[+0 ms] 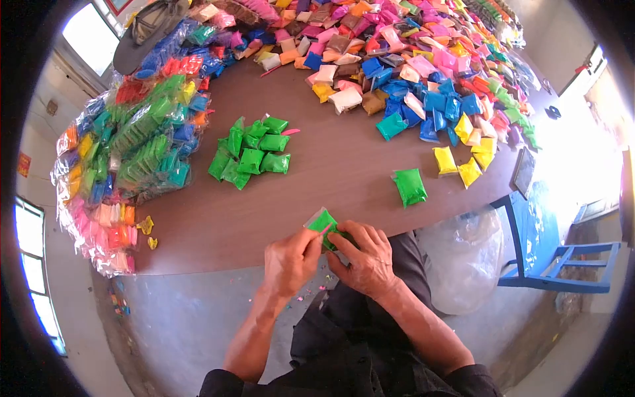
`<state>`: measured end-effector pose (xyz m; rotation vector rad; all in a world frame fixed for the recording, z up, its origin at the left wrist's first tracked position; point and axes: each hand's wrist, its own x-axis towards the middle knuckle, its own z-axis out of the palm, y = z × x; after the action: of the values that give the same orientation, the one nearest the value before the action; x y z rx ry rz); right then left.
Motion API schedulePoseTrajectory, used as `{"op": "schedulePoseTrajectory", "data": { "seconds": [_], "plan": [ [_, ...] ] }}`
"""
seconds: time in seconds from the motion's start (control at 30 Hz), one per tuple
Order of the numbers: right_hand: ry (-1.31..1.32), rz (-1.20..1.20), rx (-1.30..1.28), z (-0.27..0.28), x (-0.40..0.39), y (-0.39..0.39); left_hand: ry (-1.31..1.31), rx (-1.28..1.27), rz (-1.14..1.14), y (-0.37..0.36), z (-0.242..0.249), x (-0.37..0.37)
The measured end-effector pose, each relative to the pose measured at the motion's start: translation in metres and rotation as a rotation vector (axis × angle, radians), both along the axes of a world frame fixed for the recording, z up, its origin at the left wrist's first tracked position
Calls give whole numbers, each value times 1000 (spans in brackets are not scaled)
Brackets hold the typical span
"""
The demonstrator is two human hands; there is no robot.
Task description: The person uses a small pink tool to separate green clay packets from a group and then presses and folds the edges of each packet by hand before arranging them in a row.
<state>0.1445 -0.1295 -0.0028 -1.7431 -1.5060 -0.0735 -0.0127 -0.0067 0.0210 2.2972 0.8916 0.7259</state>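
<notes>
Apparently green-filled packet between both hands.

Left sleeve: black cloth, stopping partway up the arm, forearm bare below it
Right sleeve: black, the same plain look, loose at the edge
Top: black, creased across the front
Trousers: dark, softly folded
Left hand: bare
Right hand: bare, raised veins on the back
</notes>
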Motion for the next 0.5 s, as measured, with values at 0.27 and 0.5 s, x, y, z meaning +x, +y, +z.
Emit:
{"op": "schedulePoseTrajectory", "data": {
  "seconds": [0.27, 0.5],
  "plan": [
    [17, -12, 47, -8, -1, 1, 79, 77, -35, 19, 4, 7],
    [51, -14, 75, -11, -3, -1, 202, 200, -92, 31, 4, 18]
  ]
}}
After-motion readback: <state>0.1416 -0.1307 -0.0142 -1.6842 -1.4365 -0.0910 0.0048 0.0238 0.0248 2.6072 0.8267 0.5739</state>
